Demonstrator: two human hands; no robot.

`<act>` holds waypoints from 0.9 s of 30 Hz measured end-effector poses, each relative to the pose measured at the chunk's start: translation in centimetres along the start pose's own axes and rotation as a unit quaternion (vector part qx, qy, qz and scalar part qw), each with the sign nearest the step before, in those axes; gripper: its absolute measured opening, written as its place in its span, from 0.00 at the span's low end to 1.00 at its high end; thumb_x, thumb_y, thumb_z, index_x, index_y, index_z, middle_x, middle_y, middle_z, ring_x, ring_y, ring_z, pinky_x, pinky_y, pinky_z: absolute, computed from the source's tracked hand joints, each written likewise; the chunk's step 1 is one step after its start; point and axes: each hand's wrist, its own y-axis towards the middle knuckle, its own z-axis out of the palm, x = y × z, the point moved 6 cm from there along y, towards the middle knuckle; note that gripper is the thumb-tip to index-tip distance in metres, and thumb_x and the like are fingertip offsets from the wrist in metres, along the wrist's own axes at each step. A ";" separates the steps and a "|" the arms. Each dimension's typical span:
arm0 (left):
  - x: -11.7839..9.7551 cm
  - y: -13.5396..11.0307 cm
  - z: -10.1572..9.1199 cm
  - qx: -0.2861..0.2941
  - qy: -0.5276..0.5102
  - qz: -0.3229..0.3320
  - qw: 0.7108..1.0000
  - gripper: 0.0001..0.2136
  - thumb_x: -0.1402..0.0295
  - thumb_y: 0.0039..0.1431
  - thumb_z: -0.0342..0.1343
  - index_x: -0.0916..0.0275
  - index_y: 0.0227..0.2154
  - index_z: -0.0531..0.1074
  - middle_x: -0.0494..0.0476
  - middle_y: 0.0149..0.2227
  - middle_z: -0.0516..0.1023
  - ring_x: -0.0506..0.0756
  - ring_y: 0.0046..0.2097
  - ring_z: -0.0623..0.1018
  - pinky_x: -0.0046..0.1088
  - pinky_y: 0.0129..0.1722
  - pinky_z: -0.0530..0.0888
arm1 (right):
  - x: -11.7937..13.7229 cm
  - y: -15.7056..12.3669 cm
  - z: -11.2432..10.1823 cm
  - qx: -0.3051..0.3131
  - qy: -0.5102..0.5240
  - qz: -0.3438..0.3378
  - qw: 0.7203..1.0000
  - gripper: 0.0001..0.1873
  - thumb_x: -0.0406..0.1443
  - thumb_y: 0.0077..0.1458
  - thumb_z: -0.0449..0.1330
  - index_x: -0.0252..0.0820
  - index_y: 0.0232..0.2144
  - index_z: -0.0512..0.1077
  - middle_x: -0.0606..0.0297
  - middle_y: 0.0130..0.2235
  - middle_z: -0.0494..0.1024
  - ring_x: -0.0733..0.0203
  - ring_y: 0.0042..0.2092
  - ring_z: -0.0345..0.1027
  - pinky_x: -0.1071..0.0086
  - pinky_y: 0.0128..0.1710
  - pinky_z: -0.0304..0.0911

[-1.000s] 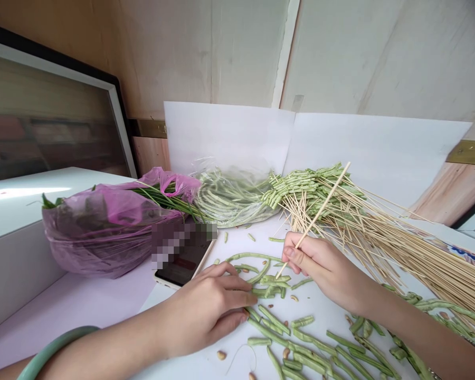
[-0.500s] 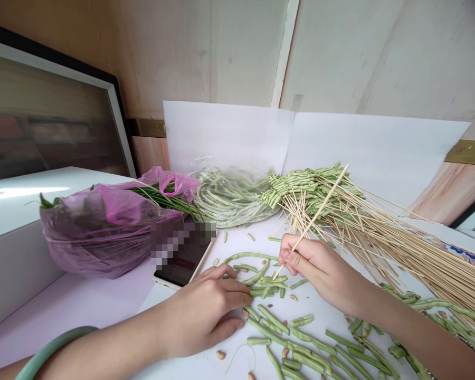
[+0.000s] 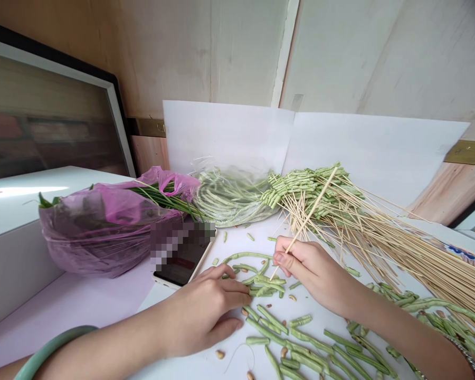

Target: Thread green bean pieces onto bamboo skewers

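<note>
My right hand (image 3: 311,266) is closed on a thin bamboo skewer (image 3: 309,214), whose lower tip points down into a small folded bunch of green long-bean pieces (image 3: 264,285). My left hand (image 3: 206,311) lies low on the white table, its fingertips pressing the left end of that bunch. More cut bean pieces (image 3: 301,348) lie scattered in front of both hands. A green bangle (image 3: 49,351) is on my left wrist.
A heap of bean skewers (image 3: 312,184) and bare bamboo sticks (image 3: 419,253) fans out at the right. A clear bag of long beans (image 3: 229,198) and a pink bag of greens (image 3: 103,221) sit behind. A phone (image 3: 180,258) lies left of my hands. White paper (image 3: 340,142) leans on the wall.
My right hand and its skewer have shifted slightly left toward the bean bunch, and the skewer stands a little steeper. My left hand has barely moved.
</note>
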 end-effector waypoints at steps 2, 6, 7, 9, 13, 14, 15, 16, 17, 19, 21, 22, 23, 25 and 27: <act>0.0 0.0 0.0 0.004 0.001 -0.003 1.000 0.12 0.72 0.60 0.54 0.59 0.46 0.73 0.55 0.44 0.78 0.59 0.48 0.72 0.37 0.52 0.65 | -0.1 -0.1 0.2 0.009 0.009 0.004 1.000 0.18 0.42 0.65 0.45 0.44 0.24 0.56 0.73 0.22 0.58 0.66 0.24 0.52 0.72 0.25 0.51; 0.1 -0.1 0.0 0.005 0.007 -0.006 1.000 0.12 0.71 0.60 0.54 0.58 0.47 0.72 0.55 0.45 0.78 0.59 0.48 0.72 0.38 0.52 0.65 | -0.2 -0.1 0.5 0.010 0.013 0.002 1.000 0.17 0.41 0.65 0.45 0.43 0.24 0.56 0.73 0.23 0.58 0.67 0.24 0.52 0.72 0.25 0.51; 0.1 -0.1 -0.1 0.004 0.006 -0.004 1.000 0.12 0.71 0.61 0.53 0.58 0.47 0.72 0.55 0.45 0.78 0.59 0.48 0.72 0.38 0.52 0.65 | -0.2 0.0 0.4 0.007 0.014 0.001 1.000 0.17 0.41 0.65 0.45 0.43 0.24 0.56 0.73 0.23 0.58 0.67 0.24 0.52 0.72 0.25 0.51; 0.1 0.0 -0.1 0.000 0.003 0.000 1.000 0.13 0.72 0.61 0.53 0.58 0.48 0.72 0.55 0.45 0.78 0.59 0.48 0.72 0.37 0.52 0.65 | -0.2 0.1 0.2 0.003 0.017 0.002 1.000 0.17 0.41 0.65 0.45 0.43 0.24 0.57 0.72 0.22 0.60 0.67 0.24 0.53 0.71 0.25 0.51; 0.1 0.0 -0.1 0.001 0.002 -0.001 1.000 0.13 0.72 0.60 0.54 0.58 0.48 0.72 0.54 0.46 0.77 0.58 0.48 0.71 0.35 0.51 0.66 | -0.7 0.2 -1.1 -0.040 0.022 0.003 0.999 0.18 0.42 0.64 0.45 0.42 0.25 0.61 0.70 0.23 0.64 0.66 0.24 0.56 0.70 0.26 0.53; 0.2 0.1 -0.1 0.002 0.001 -0.002 1.000 0.13 0.72 0.61 0.54 0.58 0.48 0.72 0.54 0.46 0.77 0.58 0.48 0.71 0.35 0.51 0.66 | -0.9 0.2 -1.5 -0.056 0.023 0.002 0.998 0.18 0.43 0.64 0.45 0.42 0.25 0.62 0.70 0.23 0.64 0.65 0.25 0.56 0.70 0.26 0.53; 0.2 0.0 -0.1 0.003 0.000 -0.003 1.000 0.13 0.71 0.61 0.54 0.58 0.48 0.72 0.54 0.46 0.77 0.58 0.48 0.71 0.35 0.51 0.66 | -1.0 0.2 -1.8 -0.068 0.024 0.002 0.997 0.18 0.43 0.64 0.45 0.43 0.25 0.62 0.70 0.23 0.64 0.65 0.25 0.57 0.70 0.26 0.54; 0.2 0.0 -0.1 0.004 -0.001 -0.005 1.000 0.13 0.71 0.61 0.54 0.57 0.48 0.72 0.54 0.46 0.77 0.58 0.47 0.71 0.35 0.51 0.66 | -1.1 0.2 -2.0 -0.073 0.023 0.002 0.997 0.18 0.44 0.64 0.45 0.43 0.25 0.62 0.70 0.23 0.64 0.65 0.25 0.57 0.70 0.26 0.54; 0.2 0.0 -0.1 0.004 -0.002 -0.006 1.000 0.13 0.71 0.61 0.54 0.57 0.48 0.72 0.54 0.46 0.78 0.58 0.47 0.71 0.35 0.51 0.65 | -1.1 0.2 -2.1 -0.075 0.022 0.003 0.997 0.18 0.44 0.64 0.45 0.43 0.25 0.61 0.70 0.22 0.63 0.65 0.25 0.56 0.70 0.26 0.54; 0.2 0.0 -0.1 0.006 0.000 -0.009 1.000 0.13 0.71 0.61 0.54 0.57 0.48 0.72 0.54 0.46 0.77 0.58 0.47 0.71 0.35 0.51 0.65 | -1.2 0.2 -2.0 -0.068 0.018 0.006 0.997 0.18 0.45 0.63 0.45 0.44 0.24 0.60 0.71 0.22 0.62 0.65 0.24 0.55 0.70 0.26 0.54; 0.1 0.0 0.0 0.010 0.004 -0.011 1.000 0.13 0.71 0.61 0.54 0.57 0.48 0.71 0.54 0.47 0.77 0.58 0.48 0.71 0.35 0.52 0.65 | -1.1 0.2 -1.7 -0.059 0.010 0.007 0.998 0.18 0.45 0.62 0.45 0.44 0.24 0.59 0.71 0.22 0.62 0.64 0.25 0.56 0.69 0.26 0.54; 0.1 0.0 0.0 0.012 0.006 -0.011 1.000 0.13 0.71 0.61 0.53 0.57 0.48 0.71 0.54 0.47 0.77 0.58 0.48 0.71 0.35 0.52 0.65 | -1.0 0.2 -1.6 -0.057 0.004 0.007 0.998 0.18 0.45 0.62 0.45 0.44 0.23 0.58 0.70 0.23 0.62 0.64 0.25 0.57 0.69 0.27 0.55; 0.1 0.0 0.0 0.014 0.007 -0.011 1.000 0.13 0.71 0.61 0.53 0.58 0.48 0.71 0.53 0.47 0.77 0.58 0.48 0.71 0.35 0.52 0.65 | -0.9 0.3 -1.5 -0.056 -0.001 0.006 0.998 0.18 0.45 0.62 0.45 0.44 0.23 0.58 0.70 0.23 0.63 0.64 0.25 0.57 0.69 0.28 0.55; 0.1 0.0 0.0 0.015 0.009 -0.012 1.000 0.12 0.71 0.61 0.53 0.58 0.48 0.71 0.53 0.47 0.77 0.58 0.48 0.71 0.35 0.52 0.65 | -0.8 0.3 -1.4 -0.054 -0.012 0.005 0.998 0.18 0.45 0.62 0.44 0.44 0.23 0.58 0.70 0.23 0.63 0.64 0.25 0.58 0.69 0.28 0.55; 0.0 0.1 0.0 0.015 0.009 -0.010 1.000 0.12 0.71 0.61 0.53 0.59 0.47 0.72 0.54 0.47 0.77 0.58 0.48 0.71 0.35 0.52 0.64 | -0.8 0.3 -1.3 -0.052 -0.018 0.004 0.998 0.18 0.45 0.62 0.43 0.44 0.23 0.58 0.70 0.22 0.62 0.64 0.25 0.57 0.69 0.27 0.54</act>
